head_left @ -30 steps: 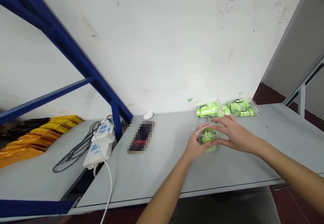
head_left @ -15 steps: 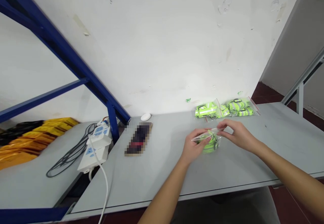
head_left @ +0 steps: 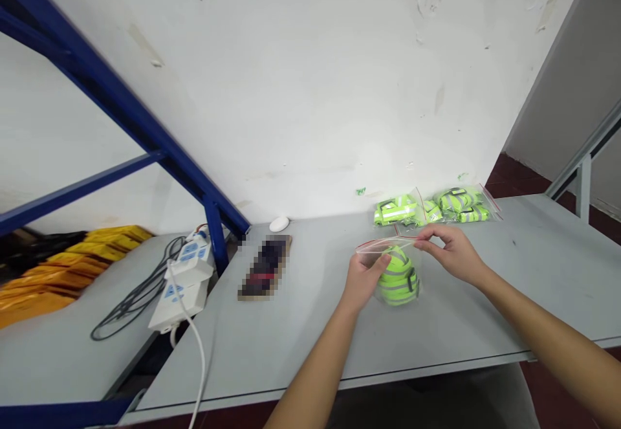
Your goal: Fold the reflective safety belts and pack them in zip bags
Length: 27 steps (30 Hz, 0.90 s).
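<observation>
A clear zip bag [head_left: 365,248] with a red line along its top holds a rolled neon-green reflective strap [head_left: 398,281]. My left hand [head_left: 363,280] grips the bag's left side, its thumb lying over the plastic near the strap. At the top right corner of the bag, my right hand [head_left: 449,252] pinches the edge between thumb and fingers. Just behind, against the wall, lie several bagged green straps [head_left: 396,209] on the grey table [head_left: 310,325].
A blurred phone [head_left: 266,267] and a white oval object [head_left: 279,224] lie left of my hands. Farther left are power strips [head_left: 182,286] with a white cable, a coiled dark cable [head_left: 130,303], yellow and orange packets [head_left: 63,277] and a blue metal frame [head_left: 121,105].
The bag has tipped so its front with the strap faces the camera more, and its red-lined top is spread flatter. My left hand has shifted slightly left and down.
</observation>
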Each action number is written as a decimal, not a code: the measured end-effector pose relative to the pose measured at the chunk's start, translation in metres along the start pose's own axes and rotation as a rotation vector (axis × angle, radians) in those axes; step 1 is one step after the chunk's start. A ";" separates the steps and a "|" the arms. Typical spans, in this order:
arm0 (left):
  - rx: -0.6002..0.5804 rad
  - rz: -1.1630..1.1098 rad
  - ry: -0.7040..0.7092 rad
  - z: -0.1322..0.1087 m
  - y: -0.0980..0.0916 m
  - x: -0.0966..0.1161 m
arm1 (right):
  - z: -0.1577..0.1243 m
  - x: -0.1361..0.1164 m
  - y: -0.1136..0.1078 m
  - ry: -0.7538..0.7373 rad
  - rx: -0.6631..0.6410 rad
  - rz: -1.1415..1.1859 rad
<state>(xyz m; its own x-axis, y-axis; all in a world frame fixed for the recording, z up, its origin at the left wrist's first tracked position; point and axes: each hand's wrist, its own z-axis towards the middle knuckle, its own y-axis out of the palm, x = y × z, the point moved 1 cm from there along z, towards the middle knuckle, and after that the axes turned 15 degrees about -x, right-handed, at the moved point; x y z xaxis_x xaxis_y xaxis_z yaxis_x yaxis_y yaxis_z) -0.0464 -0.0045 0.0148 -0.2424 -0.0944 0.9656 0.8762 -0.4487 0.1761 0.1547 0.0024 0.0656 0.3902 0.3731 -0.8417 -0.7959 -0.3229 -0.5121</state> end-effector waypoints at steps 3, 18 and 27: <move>0.073 -0.045 -0.067 0.001 0.001 -0.003 | 0.005 0.001 0.003 0.012 -0.006 0.052; 0.267 -0.081 -0.104 0.002 0.000 -0.003 | 0.010 0.023 0.008 0.145 -0.051 0.478; 0.257 0.075 0.025 -0.003 0.002 0.003 | 0.015 0.009 0.010 0.130 -0.103 0.206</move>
<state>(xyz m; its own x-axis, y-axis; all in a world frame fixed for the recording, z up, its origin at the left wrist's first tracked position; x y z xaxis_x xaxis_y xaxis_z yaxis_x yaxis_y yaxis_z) -0.0463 -0.0080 0.0174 -0.1807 -0.1423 0.9732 0.9682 -0.1998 0.1506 0.1434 0.0158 0.0552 0.2869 0.1775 -0.9414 -0.8159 -0.4697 -0.3372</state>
